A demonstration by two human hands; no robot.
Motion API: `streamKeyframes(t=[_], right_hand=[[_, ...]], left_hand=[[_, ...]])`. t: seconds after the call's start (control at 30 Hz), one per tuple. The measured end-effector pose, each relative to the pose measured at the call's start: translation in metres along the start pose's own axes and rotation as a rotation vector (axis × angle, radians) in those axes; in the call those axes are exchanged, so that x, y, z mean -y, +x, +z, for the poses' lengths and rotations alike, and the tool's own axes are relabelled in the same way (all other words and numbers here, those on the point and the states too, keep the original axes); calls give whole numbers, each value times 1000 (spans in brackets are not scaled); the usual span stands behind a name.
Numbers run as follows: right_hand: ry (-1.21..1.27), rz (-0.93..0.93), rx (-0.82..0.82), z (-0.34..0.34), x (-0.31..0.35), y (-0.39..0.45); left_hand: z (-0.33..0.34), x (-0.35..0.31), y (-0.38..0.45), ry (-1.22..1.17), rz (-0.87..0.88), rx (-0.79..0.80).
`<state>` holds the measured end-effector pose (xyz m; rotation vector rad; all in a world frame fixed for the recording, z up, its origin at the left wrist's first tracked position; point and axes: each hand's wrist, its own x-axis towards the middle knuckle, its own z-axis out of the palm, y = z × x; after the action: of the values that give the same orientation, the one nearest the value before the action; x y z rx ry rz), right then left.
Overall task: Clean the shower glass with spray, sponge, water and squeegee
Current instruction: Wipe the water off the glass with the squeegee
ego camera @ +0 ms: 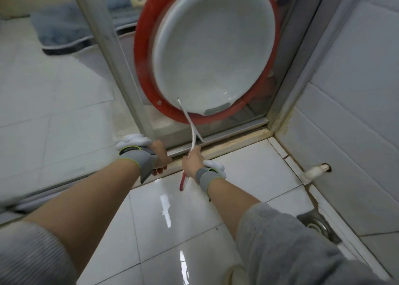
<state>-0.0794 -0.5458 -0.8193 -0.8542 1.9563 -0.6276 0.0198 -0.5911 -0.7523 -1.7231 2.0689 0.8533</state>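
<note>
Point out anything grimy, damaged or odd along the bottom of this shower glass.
Yellow-brown grime lines the threshold strip under the glass, thickest at the right corner. A white basin nested in a red one leans upright behind the pane.

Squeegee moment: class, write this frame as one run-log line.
stage: squeegeeing | right hand: grips squeegee, blade on shower glass near bottom | left hand: at door frame

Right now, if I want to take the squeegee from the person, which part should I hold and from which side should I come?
Hold the red handle end. It sticks out free below the right hand, toward the tiled floor, so come from below, on the floor side. The squeegee has its thin white blade lying against the shower glass, narrow and flexible, a poor place to grip.
</note>
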Motion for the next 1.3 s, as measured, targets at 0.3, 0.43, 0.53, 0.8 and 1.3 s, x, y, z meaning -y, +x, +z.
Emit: streamKeyframes(t=[0.3, 0.43, 0.53, 0.8, 1.3], right_hand=[[-374, -96, -130, -72, -20, -52], [-745, 73, -112, -109, -37, -78], [-1022, 324, 33, -106, -45, -104], [-543, -102, -432, -143, 56, -145], [-360, -621, -1060, -296, 304, -180]], left_hand=[[-35, 8, -52, -19, 12, 8], [-50, 5, -76, -34, 59, -2], [-52, 4, -95, 2, 79, 10], [-107, -17, -129, 0, 153, -113], [-250, -86, -154, 109, 241, -360]])
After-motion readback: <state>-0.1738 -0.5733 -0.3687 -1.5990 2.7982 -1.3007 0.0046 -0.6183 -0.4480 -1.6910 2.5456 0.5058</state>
